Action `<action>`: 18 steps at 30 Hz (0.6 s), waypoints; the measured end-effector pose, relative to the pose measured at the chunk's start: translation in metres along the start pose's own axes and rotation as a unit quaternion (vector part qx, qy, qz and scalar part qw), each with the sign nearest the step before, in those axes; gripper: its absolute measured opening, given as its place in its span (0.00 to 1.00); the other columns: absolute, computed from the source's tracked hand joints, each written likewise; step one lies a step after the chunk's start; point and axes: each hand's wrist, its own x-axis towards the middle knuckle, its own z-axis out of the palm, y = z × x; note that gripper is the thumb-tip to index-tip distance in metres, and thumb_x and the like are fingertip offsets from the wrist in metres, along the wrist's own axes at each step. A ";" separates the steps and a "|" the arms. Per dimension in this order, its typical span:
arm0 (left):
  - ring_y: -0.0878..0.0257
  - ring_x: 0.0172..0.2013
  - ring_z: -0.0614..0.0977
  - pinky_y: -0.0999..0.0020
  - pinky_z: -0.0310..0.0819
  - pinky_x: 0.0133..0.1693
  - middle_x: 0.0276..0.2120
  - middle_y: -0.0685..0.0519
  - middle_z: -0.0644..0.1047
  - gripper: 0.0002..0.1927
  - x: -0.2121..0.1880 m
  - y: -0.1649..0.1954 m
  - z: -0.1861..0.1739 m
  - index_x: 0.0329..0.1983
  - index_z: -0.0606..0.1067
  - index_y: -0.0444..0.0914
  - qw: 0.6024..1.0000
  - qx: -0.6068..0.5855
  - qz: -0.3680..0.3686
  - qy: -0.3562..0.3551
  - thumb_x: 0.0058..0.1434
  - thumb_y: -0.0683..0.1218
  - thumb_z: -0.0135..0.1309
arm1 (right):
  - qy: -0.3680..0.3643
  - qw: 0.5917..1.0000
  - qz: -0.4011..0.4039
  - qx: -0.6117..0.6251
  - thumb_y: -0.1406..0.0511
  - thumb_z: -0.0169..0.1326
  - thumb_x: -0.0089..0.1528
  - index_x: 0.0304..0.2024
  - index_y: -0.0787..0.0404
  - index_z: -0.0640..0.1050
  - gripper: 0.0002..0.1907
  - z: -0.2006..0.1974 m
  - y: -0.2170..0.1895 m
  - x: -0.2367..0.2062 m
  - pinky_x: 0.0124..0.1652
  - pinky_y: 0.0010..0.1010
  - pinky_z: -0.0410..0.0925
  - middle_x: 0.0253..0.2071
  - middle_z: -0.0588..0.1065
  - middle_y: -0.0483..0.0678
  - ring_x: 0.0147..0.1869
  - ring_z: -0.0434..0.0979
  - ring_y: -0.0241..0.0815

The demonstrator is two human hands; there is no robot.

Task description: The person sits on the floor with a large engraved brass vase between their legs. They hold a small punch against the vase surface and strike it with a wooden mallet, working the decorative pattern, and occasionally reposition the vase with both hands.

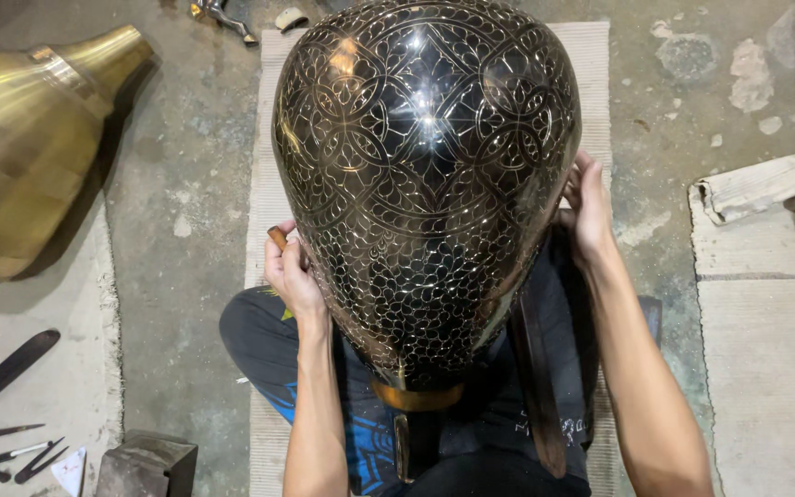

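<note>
Head view, seated engraving posture, read left to right.

At 9 to 10 o'clock, plain brass vessel [20,138] laid on its side on the concrete floor [177,184], apparently parked clear of the work. At 7 to 8 o'clock, small hand tools [20,453] and a long dark blade-like strip [4,373] set out on a pale mat [57,322], within easy reach of the left side; beside them, at 7 o'clock, a dark metal block [144,465].

Left hand [292,267] pressed against the lower left flank of the black engraved vessel [425,166], fingers [283,247] curled together against the metal, with a brown tool handle [277,237] showing above them; whether pinched or merely tucked under cannot be told.

At centre, the vessel itself, large and egg-shaped, black with fine golden tracery, tipped with brass neck [418,396] toward the lap and rounded body out over the woven mat [591,64], probably so the patterned surface faces upward. Dark strap [534,368] hanging below at 5 o'clock.

Right hand [589,207] at 3 o'clock, fingers [574,189] bent and close together, hooked on the vessel's right edge, seemingly bracing against roll. Far right, a pale board [761,184] on the floor.
</note>
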 end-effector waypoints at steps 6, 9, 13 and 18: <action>0.73 0.29 0.78 0.78 0.72 0.32 0.34 0.55 0.80 0.17 0.004 0.004 0.007 0.61 0.71 0.30 0.999 -0.032 -0.029 -0.025 0.73 0.42 0.41 | 0.067 0.996 0.017 0.057 0.32 0.24 0.64 0.78 0.60 0.47 0.52 0.026 0.007 0.049 0.55 0.58 0.73 0.73 0.55 0.71 0.65 0.70 0.59; 0.69 0.36 0.83 0.75 0.78 0.39 0.41 0.51 0.82 0.17 0.004 0.007 0.010 0.59 0.71 0.29 0.997 -0.059 -0.049 -0.030 0.72 0.43 0.41 | 0.071 0.997 -0.009 0.043 0.31 0.25 0.65 0.79 0.60 0.47 0.53 0.028 0.009 0.050 0.62 0.63 0.64 0.77 0.51 0.69 0.74 0.61 0.60; 0.69 0.36 0.83 0.73 0.79 0.40 0.41 0.50 0.82 0.19 0.007 0.010 0.010 0.61 0.71 0.31 0.998 0.007 -0.051 -0.043 0.71 0.45 0.41 | 0.130 0.991 -0.016 -0.015 0.30 0.26 0.66 0.79 0.60 0.41 0.54 0.024 0.009 0.046 0.65 0.70 0.48 0.80 0.40 0.63 0.80 0.42 0.59; 0.67 0.34 0.81 0.71 0.77 0.38 0.38 0.52 0.80 0.16 0.019 0.000 0.012 0.54 0.72 0.32 0.983 -0.119 -0.114 -0.079 0.76 0.48 0.42 | -0.007 0.991 -0.102 0.091 0.33 0.32 0.69 0.77 0.65 0.56 0.51 0.031 -0.016 0.026 0.68 0.63 0.61 0.71 0.64 0.64 0.72 0.64 0.59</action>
